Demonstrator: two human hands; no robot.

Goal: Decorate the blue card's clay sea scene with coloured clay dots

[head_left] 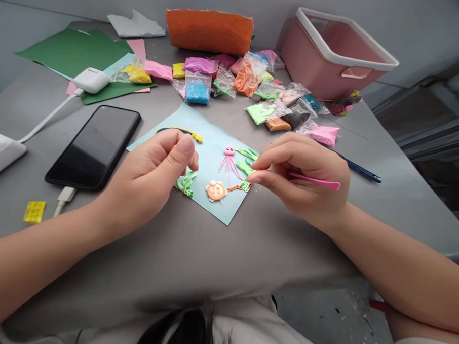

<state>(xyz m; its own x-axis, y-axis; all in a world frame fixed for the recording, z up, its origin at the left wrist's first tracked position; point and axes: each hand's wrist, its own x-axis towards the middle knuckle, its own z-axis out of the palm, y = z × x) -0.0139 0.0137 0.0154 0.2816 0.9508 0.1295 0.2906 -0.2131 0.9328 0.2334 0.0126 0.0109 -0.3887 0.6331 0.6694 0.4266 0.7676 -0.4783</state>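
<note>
My left hand [159, 171] is raised over the left part of a light-blue sheet [227, 212], its fingers curled with the thumb against the forefinger. Whatever they may hold is hidden. In my right hand [305, 175], above the sheet's right edge, a slim pink clay tool [320, 182] lies across the palm, while thumb and forefinger pinch together at the tips. Clay figures decorate the sheet: a pink jellyfish [229, 151], an orange turtle [215, 191], green seaweed [245, 165] and a yellow-and-blue strip [196, 137], partly covered by my left hand.
Several bags of coloured clay [197, 91] lie behind the sheet, near an orange container [208, 31] and a pink bin [314, 59]. To the left are a phone [95, 146], a white charger [92, 80], green paper [78, 51] and a yellow piece [34, 211]. A dark pen [361, 170] lies right.
</note>
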